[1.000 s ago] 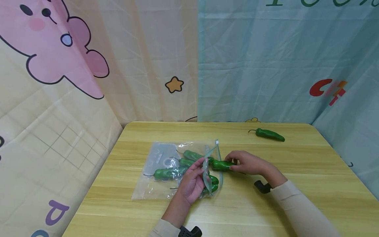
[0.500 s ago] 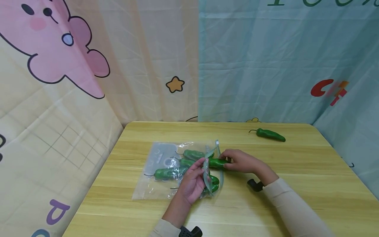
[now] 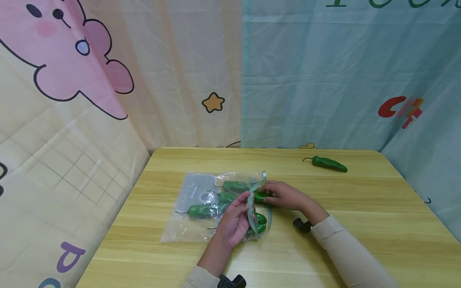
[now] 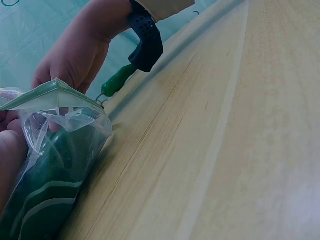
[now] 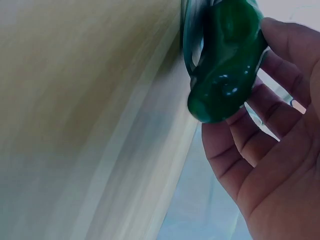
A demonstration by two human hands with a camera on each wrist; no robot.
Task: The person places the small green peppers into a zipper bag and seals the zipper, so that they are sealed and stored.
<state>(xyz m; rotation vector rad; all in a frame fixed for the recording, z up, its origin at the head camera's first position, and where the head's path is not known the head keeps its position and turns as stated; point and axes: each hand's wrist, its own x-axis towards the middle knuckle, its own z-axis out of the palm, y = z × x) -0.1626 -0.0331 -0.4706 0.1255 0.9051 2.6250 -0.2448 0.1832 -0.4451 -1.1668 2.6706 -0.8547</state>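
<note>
A clear zip-top bag point(image 3: 176, 232) lies on the table with several green peppers point(image 3: 203, 211) inside, its mouth facing right. My left hand point(image 3: 233, 227) holds the near side of the mouth, fingers at the green-edged zip strip point(image 4: 55, 96). At the opening, my right hand point(image 3: 288, 196) pinches another green pepper point(image 5: 227, 65) between thumb and fingers by its rounded end. The far end of this pepper is inside the bag, partly hidden by the strip and left fingers.
One loose green pepper point(image 3: 328, 163) lies near the back right of the wooden table point(image 3: 360, 208). Printed cloth curtains point(image 3: 309, 80) hang behind the table's back edge and along its sides.
My right hand has moved left, sliding the pepper further into the bag's mouth. The left hand and the bag have stayed nearly still.
</note>
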